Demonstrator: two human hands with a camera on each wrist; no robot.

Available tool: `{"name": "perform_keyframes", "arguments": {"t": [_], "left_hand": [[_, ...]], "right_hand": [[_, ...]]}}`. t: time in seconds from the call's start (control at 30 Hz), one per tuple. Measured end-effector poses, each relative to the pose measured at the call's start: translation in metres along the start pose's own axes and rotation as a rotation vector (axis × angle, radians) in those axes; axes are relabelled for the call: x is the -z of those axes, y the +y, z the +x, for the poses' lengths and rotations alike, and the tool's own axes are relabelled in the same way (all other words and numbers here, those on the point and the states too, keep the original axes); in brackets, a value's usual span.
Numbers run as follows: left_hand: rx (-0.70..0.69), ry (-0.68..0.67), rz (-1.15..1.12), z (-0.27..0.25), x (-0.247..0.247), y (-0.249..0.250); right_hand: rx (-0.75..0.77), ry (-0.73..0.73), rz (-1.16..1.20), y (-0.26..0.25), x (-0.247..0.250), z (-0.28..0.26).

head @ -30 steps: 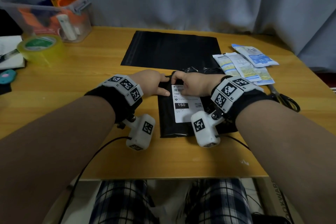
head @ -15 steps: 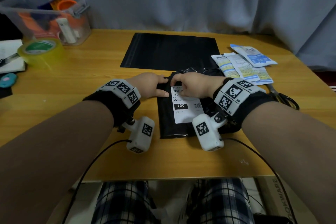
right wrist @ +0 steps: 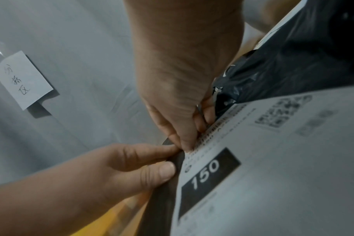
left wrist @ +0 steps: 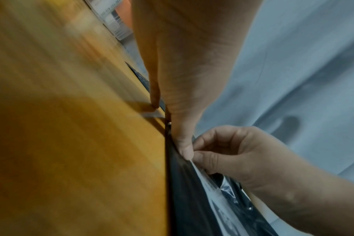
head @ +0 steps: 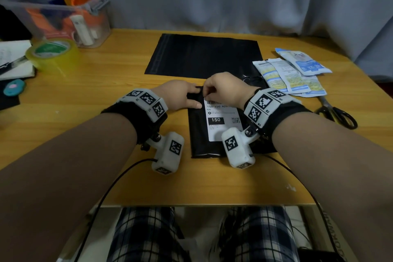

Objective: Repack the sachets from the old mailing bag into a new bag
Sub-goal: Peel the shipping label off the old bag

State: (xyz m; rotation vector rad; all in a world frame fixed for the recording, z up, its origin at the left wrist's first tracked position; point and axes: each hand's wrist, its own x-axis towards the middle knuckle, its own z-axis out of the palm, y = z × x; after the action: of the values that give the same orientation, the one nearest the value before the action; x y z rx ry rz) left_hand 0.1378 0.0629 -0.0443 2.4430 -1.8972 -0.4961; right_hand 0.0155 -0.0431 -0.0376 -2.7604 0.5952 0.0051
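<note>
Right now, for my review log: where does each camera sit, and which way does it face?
Head: worn on the head, looking forward and down at the table; both forearms and checked trouser legs show.
Left wrist: looks along the left hand, which presses the old mailing bag.
Right wrist: looks along the right hand, pinching at the shipping label edge.
Shared: both wrist views show both hands, bag and label.
</note>
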Motion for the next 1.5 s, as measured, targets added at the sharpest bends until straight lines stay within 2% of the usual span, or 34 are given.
{"name": "perform_keyframes", "arguments": {"t": [0.23,0.33,0.47,0.77,0.87,1.0,1.17,1.5], "left_hand": [[-0.010,0.116,-0.024,0.004,-0.002,0.000],[-0.020,0.099,0.000,0.006,-0.004,-0.002],[0.023,0.030,0.073,0.009,-0.003,0.000],[0.013,0.022,0.055,0.011,-0.004,-0.003],[0.010,0.019,0.046,0.010,-0.003,-0.003],[-0.002,0.022,0.046,0.006,-0.003,-0.001],[0.004,-0.007,0.104,0.007,-0.001,0.000],[-0.014,-0.055,0.199,0.004,0.003,0.001]], "right_hand": [[-0.072,-0.032,0.071,-0.003,0.002,0.005],[-0.116,-0.049,0.069,-0.002,-0.002,0.007],[-0.064,-0.010,0.040,0.001,-0.006,0.006],[0.039,0.001,0.072,0.008,0.003,-0.009],[0.027,0.018,0.145,0.011,0.002,-0.013],[0.021,0.005,0.024,0.013,-0.003,-0.009],[-0.021,-0.016,0.004,0.010,0.001,-0.007],[-0.005,0.046,0.113,0.014,0.000,-0.007]]}}
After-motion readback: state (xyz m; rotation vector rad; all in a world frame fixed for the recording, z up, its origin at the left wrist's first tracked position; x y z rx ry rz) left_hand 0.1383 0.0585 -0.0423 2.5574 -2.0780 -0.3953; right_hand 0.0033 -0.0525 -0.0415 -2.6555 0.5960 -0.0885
